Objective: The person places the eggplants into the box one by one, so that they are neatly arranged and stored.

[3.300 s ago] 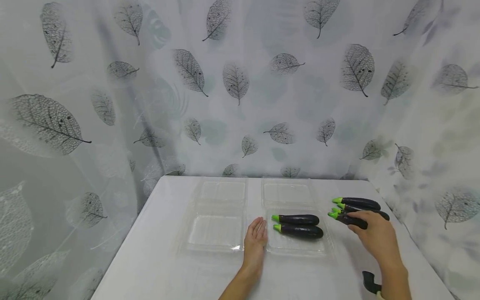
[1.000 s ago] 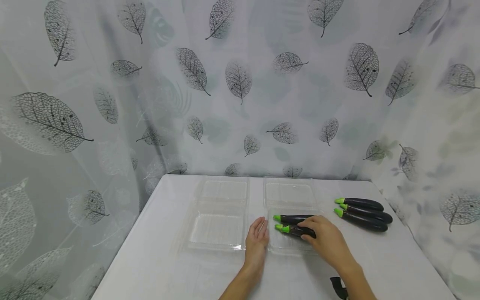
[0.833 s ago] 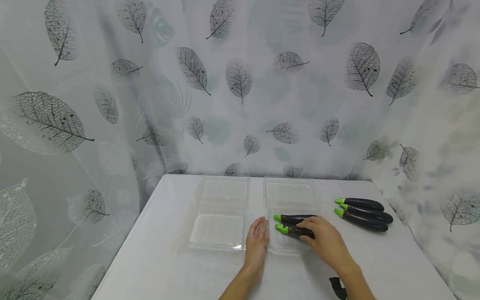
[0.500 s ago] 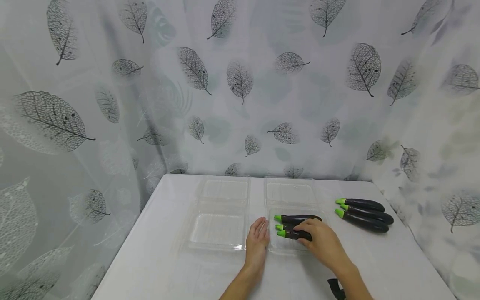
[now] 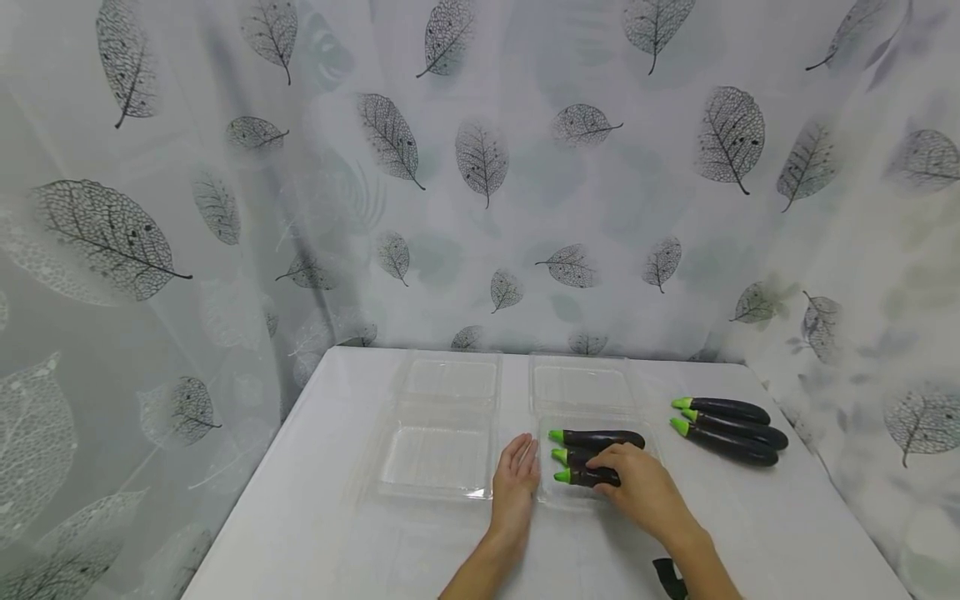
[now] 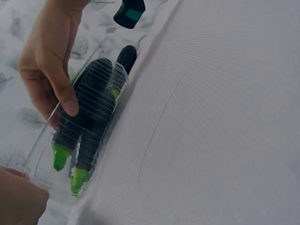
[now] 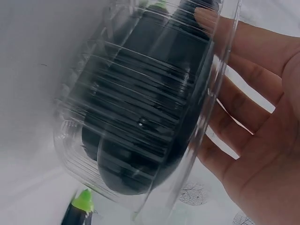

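Landmark: loaded container (image 5: 558, 498), see-through plastic, spread open on the table (image 5: 375, 546), lid (image 5: 581, 386) folded back on its far side.

Left of the loaded container: a second container (image 5: 435, 462), also spread open, no eggplant in it.

At the loaded container's left edge: my left hand (image 5: 515, 479), palm turned toward its wall, fingers extended and grasping nothing. They appear to touch the side; I judge this as steadying.

Inside the loaded container: three eggplants lying side by side, green ends leftward. The far eggplant (image 5: 600, 438) and middle eggplant (image 5: 576, 457) lie beyond the near eggplant (image 5: 583, 477), which I have pinched between thumb and fingers of my right hand (image 5: 637, 487). That hand comes over the container's right side, back of the hand upward, forearm angled in from the near right.

Step in hand, as I judge it: seating the near eggplant. Next move should call for loosening the pinch and lifting away without rolling its neighbours.

Right of the loaded container, well apart: three loose eggplants (image 5: 726, 443), grouped together, ungrasped.
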`<state>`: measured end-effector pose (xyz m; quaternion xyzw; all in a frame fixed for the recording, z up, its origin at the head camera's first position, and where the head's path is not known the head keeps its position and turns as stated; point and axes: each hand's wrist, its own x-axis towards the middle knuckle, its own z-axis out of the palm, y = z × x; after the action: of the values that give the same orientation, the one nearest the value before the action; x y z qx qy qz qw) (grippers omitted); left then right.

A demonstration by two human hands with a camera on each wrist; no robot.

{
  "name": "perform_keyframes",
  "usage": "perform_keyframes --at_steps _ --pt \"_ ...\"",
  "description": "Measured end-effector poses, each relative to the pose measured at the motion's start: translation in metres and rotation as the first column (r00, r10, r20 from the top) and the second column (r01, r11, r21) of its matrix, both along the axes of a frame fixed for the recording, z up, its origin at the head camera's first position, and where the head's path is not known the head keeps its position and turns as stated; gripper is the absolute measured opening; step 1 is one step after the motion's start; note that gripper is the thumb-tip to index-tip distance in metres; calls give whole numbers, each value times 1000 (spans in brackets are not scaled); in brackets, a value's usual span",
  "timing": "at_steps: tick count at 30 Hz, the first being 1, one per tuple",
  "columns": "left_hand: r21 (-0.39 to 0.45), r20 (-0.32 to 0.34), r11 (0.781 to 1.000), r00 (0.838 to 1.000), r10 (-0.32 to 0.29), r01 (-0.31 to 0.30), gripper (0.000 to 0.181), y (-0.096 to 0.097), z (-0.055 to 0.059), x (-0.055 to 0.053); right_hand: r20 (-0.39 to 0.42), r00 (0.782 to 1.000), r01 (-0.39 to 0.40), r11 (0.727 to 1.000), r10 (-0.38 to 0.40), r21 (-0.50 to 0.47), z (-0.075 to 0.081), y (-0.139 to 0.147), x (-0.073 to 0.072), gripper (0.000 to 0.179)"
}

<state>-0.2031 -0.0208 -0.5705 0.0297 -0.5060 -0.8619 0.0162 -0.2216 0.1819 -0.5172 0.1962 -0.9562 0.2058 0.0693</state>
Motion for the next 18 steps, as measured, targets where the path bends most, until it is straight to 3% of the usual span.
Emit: perform_keyframes --at_steps 18 --pt "8 -3 1000 1000 -12 12 58 0 0 1 77 997 -1 1000 0 21 -15 1 -7 31"
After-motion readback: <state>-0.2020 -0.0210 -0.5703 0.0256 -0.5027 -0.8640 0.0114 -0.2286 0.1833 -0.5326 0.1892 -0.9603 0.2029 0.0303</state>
